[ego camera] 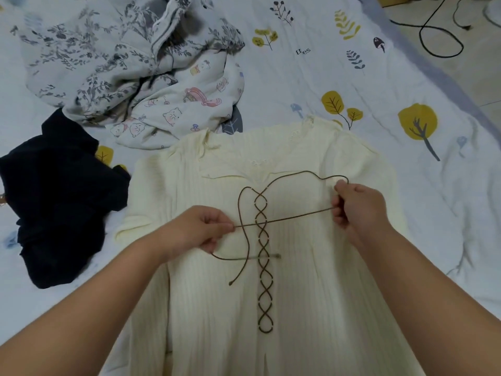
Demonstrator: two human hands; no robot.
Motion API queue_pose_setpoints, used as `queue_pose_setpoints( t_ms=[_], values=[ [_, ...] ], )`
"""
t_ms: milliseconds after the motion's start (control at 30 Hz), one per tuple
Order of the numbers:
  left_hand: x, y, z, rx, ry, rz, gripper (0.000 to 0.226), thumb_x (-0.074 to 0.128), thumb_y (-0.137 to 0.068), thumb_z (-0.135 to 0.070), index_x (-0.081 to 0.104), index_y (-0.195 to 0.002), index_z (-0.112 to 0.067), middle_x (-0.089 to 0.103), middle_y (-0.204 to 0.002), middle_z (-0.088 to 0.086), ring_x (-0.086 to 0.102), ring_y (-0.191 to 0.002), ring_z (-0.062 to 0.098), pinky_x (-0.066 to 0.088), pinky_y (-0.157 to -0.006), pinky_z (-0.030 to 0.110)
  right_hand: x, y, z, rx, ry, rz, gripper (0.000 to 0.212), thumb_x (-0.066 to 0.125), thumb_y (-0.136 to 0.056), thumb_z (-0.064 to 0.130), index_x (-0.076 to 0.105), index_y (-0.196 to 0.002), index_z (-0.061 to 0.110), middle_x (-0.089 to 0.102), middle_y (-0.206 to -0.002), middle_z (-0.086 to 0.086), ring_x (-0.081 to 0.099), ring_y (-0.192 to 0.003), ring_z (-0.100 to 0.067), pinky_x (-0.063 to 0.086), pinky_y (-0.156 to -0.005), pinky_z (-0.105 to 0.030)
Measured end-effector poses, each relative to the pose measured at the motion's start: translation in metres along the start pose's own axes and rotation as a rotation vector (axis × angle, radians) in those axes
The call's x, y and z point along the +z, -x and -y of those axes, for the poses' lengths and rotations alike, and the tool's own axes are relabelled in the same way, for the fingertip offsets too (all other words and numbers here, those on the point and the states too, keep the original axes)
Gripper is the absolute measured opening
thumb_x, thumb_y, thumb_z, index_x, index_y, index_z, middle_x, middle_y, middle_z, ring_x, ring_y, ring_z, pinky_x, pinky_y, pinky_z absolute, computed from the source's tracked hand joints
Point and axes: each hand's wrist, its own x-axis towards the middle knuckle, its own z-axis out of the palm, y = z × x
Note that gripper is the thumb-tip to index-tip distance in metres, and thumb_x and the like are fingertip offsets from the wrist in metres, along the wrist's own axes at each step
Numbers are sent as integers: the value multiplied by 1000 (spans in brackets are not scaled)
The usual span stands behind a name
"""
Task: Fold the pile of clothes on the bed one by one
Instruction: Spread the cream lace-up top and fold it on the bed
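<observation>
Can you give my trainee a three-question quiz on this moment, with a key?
1. True or false: both hands pinch the brown lace of the cream ribbed top.
2. Which garment lies nearest the left hand? A) the black garment B) the grey floral garment C) the cartoon-print garment
3. Fill in: the right hand holds the lace in a ____ that stretches to the neckline.

Key: 1 true. 2 A. 3 loop.
</observation>
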Motion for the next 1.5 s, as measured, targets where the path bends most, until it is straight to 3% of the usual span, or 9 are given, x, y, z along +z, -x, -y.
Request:
queue_pose_setpoints(
  t_ms=[200,367,700,867,1000,1100,1200,1300,1500],
  values=[
    [8,-5,-6,55,483,-40,18,50,-92,-6,62,-78,-6,49,-57,2,48,-51,12,52,-54,22,9,9,-11,-112,495,143,17,57,-87,11,57,-70,11,57,-57,-3,45,-44,-14,36,-44,-21],
    [11,-18,24,90,-625,-540,19,56,-90,-19,63,-107,-15,58,-104,3,55,-101,20,40,-82,26,20,24,-26,-125,1200,224,22,60,-87,26,44,-91,11,50,-75,-1,53,-70,-18,43,-57,-29],
    [6,-15,37,52,-907,-511,14,45,-84,-5,51,-76,-15,53,-71,-3,51,-70,18,27,-51,23,27,47,-36,-320,1410,-2,41,42,-89,3,30,-128,10,47,-87,-3,42,-69,-15,30,-50,-24],
    [25,-20,38,465,-1018,-724,29,48,-73,-16,67,-92,-6,66,-87,13,65,-75,33,51,-59,35,34,39,-68,-729,1460,-113,58,63,-76,24,51,-129,5,57,-122,-21,58,-103,-32,50,-78,-39],
    [50,-32,58,385,-1119,-480,58,24,-94,-47,36,-141,-15,41,-145,12,38,-133,29,28,-109,47,35,26,-85,-587,1511,61,83,1,-83,64,11,-148,13,6,-154,-17,3,-144,-26,2,-110,-52],
    [47,-42,71,276,-1148,-354,69,-10,-88,-63,-1,-147,-27,1,-156,4,3,-143,24,-7,-113,40,33,15,-89,-440,1586,160,99,-48,-47,66,-34,-134,21,-39,-141,-5,-36,-131,-17,-21,-109,-47],
    [49,-41,63,240,-1132,-278,88,-39,-58,-69,-28,-137,-32,-34,-145,-4,-29,-136,17,-22,-109,39,35,17,-82,-457,1564,152,82,-13,-77,68,-19,-141,17,-26,-147,-8,-15,-143,-23,-2,-114,-51],
    [48,-32,41,245,-1083,-331,99,-26,-71,-70,8,-150,-22,4,-157,6,5,-145,25,-1,-113,45,28,22,-65,-760,1378,-28,46,44,-88,37,60,-118,6,57,-124,-18,60,-106,-35,49,-81,-46],
    [52,-35,2,473,-936,-489,42,36,-81,-35,67,-98,-12,66,-103,9,65,-94,29,50,-81,46,-22,10,-20,-832,1059,-293,28,57,-79,2,64,-106,3,58,-108,-18,56,-95,-37,43,-80,-42]
  ],
)
